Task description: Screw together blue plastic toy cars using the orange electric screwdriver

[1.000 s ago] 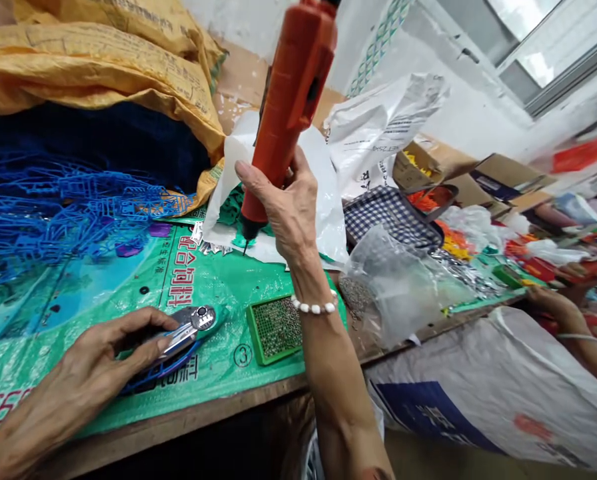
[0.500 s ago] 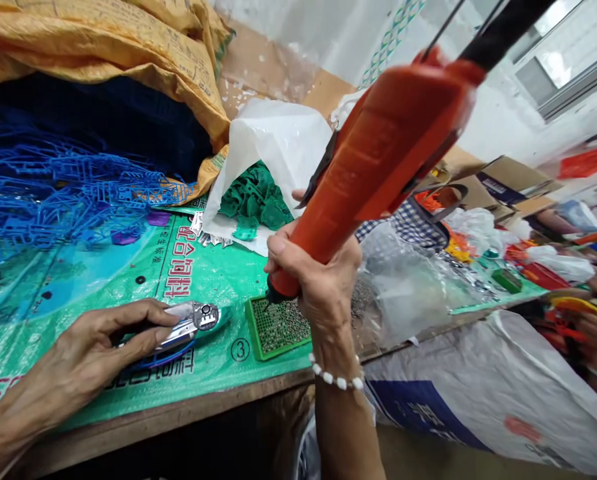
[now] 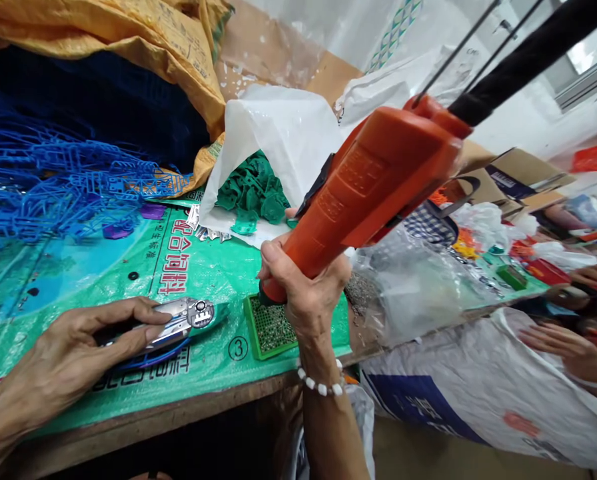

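My left hand (image 3: 93,340) pinches a small silver, blue and green plastic assembly (image 3: 178,320) just over the green sheet; its far end carries a round dark emblem. Wrapped round the lower part of an orange electric screwdriver (image 3: 348,193) is my right hand (image 3: 313,287), a white bead bracelet on its wrist. The screwdriver tilts with its black nose down over a green tray of screws (image 3: 273,330). Its tip is hidden behind the tray's edge and my fingers, so contact with a screw cannot be seen.
A white bag (image 3: 288,120) spills green plastic parts (image 3: 253,193). Blue plastic frames (image 3: 78,180) fill the left, before a yellow sack (image 3: 168,47). Loose screws (image 3: 363,293) lie beside clear plastic (image 3: 408,273). Another person's hand (image 3: 568,347) shows at right, over a white sack (image 3: 443,380).
My right hand has lowered the screwdriver slightly, its nose sinking toward the screw tray. The left hand keeps its grip on the assembly. At right, the other person's hand has moved.
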Motion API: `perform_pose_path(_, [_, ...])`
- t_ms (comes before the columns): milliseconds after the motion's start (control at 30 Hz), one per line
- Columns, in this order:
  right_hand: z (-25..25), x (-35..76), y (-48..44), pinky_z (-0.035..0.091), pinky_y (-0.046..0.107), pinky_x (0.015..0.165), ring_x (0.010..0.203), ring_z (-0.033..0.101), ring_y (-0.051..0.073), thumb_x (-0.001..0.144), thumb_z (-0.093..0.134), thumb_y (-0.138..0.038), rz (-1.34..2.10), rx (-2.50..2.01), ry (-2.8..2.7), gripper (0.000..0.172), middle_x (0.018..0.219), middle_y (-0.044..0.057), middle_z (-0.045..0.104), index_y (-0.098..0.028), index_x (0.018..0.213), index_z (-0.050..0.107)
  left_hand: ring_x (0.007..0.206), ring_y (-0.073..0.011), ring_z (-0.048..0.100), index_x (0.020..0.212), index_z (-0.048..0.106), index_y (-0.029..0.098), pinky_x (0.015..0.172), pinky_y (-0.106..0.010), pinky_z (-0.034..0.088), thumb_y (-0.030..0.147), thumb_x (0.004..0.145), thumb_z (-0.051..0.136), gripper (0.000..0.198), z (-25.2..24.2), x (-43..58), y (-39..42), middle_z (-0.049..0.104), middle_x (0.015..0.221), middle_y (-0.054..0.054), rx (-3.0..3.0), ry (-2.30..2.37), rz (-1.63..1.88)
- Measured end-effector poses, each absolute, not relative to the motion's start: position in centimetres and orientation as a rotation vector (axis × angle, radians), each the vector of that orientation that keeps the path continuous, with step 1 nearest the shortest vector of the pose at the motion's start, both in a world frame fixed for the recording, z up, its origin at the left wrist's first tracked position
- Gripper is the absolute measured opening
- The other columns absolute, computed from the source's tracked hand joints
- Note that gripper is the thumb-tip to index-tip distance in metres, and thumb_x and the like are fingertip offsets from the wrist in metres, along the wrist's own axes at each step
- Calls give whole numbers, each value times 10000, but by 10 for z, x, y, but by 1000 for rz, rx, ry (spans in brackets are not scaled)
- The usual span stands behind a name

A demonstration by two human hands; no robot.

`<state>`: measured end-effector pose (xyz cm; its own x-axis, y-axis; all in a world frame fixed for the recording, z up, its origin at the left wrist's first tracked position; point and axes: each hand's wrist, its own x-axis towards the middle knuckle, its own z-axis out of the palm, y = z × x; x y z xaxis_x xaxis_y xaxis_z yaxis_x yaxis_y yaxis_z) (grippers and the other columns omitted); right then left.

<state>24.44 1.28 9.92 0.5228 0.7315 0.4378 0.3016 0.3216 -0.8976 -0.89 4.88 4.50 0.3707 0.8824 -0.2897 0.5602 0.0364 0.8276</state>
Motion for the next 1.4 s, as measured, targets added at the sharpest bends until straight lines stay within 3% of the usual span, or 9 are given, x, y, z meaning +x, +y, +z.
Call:
perform_pose_path(267, [99,242,11,509,309,519,549,539,135,728,817,-468,344,-1306,-1051,326,645,-33,603,-243,726,582,1226,-347,640,900,812,323,909,-325,543,734,715,686,468,31,-21,58,775,1132,9,1716,1320,346])
perform_pose_path(433, [102,239,10,509,306,533,617,555,153,712,815,-430,299,-1300,-1062,307,695,-16,610,-249,836,601,1219,-320,655,877,807,322,831,-253,573,735,695,718,460,26,-24,58,789,1111,34,1716,1311,363])
perform_pose_path(733, [104,238,8,484,307,484,543,502,136,732,802,-397,289,-1318,-1073,322,646,-35,570,-259,674,517,1150,-314,698,861,820,319,795,-252,593,762,662,711,498,26,-25,58,798,1081,20,1753,1325,419])
perform_pose_path(867, [105,238,8,516,318,517,608,556,158,719,821,-421,332,-1316,-1054,297,713,-19,595,-258,786,583,1183,-339,672,868,821,318,880,-303,570,751,667,710,491,34,-19,55,790,1117,28,1749,1376,399])
perform_pose_path(1167, [106,239,7,515,303,519,586,536,146,733,804,-462,313,-1349,-1079,333,679,-18,575,-254,689,547,1228,-373,631,837,805,320,1045,-396,499,664,660,732,393,46,-12,49,778,1130,31,1632,1425,420])
perform_pose_path(1300, [108,239,8,551,331,577,645,584,168,732,801,-451,322,-1343,-1060,287,730,-7,604,-245,824,623,1275,-373,599,824,791,312,1118,-398,434,619,649,746,357,51,-8,44,775,1111,42,1569,1436,417])
perform_pose_path(1400, [108,238,10,570,352,635,710,612,187,700,820,-448,328,-1333,-1060,337,770,5,624,-225,875,636,1245,-363,621,824,792,305,1100,-387,454,613,645,755,358,52,-7,44,776,1108,37,1569,1434,432])
